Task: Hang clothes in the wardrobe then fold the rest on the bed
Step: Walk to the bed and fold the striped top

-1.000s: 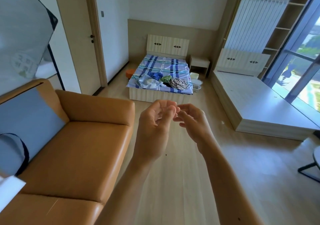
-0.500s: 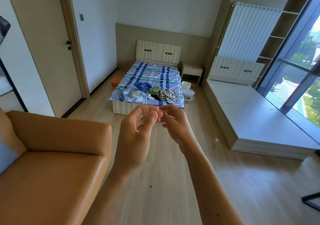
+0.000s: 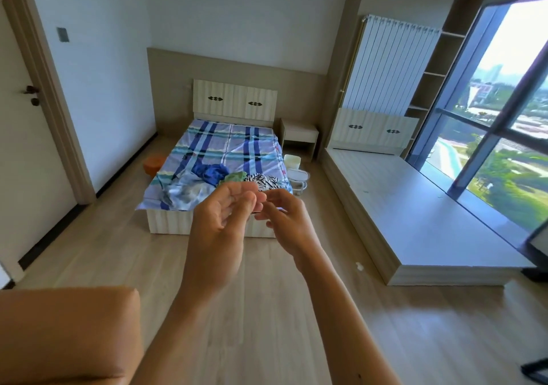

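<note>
Clothes (image 3: 212,174) lie heaped on bed (image 3: 231,144); left hand (image 3: 221,226) and right hand (image 3: 287,224) empty, fingers (image 3: 240,196) relaxed, held close together.

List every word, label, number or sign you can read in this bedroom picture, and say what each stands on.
None can be read.
headboard: dark diamond motifs, ornament, not letters.
distant building: reddish patch, perhaps a sign, too blurred to read.
grey wall plate: blank.
</note>
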Demonstrator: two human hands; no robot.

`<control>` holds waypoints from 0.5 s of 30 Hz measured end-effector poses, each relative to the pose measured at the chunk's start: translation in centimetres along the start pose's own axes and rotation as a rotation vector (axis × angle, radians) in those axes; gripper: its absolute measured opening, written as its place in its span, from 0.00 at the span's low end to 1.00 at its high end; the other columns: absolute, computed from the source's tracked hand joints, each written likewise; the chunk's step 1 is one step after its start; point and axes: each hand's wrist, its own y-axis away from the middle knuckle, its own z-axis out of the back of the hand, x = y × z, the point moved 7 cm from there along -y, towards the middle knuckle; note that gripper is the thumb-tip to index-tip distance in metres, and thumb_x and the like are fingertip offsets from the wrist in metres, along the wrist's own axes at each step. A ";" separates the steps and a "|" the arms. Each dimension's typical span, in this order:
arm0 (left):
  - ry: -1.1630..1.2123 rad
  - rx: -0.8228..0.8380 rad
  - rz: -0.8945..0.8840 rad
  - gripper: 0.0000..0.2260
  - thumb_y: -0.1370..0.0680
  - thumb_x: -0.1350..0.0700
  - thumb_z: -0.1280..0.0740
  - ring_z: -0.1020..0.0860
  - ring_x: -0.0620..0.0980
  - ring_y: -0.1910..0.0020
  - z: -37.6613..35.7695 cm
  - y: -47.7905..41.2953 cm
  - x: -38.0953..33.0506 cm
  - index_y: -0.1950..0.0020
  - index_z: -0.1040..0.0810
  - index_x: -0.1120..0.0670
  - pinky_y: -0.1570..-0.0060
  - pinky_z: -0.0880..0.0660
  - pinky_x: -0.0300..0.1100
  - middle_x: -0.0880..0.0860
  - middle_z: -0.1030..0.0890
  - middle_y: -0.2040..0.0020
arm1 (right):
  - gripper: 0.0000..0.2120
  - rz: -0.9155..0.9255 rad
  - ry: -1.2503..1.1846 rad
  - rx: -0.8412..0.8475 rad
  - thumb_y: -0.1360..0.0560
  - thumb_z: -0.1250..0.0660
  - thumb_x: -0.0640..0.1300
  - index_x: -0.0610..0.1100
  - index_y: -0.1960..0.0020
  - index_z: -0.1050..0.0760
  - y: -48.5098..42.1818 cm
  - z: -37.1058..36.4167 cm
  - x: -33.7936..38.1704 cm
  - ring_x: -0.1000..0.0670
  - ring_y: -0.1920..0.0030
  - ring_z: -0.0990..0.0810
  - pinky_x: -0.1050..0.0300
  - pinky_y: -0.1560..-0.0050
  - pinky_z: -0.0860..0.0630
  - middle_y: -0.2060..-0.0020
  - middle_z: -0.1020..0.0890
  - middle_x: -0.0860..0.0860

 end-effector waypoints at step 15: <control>0.066 0.065 -0.008 0.12 0.23 0.49 0.38 0.15 0.45 0.50 -2.5 -29.2 14.6 0.46 0.19 0.52 0.52 0.22 0.33 0.47 0.14 0.53 | 0.08 0.059 0.021 -0.071 0.23 0.32 0.47 0.45 0.47 0.20 -32.3 -2.8 -6.4 0.54 0.57 0.16 0.48 0.51 0.18 0.57 0.15 0.50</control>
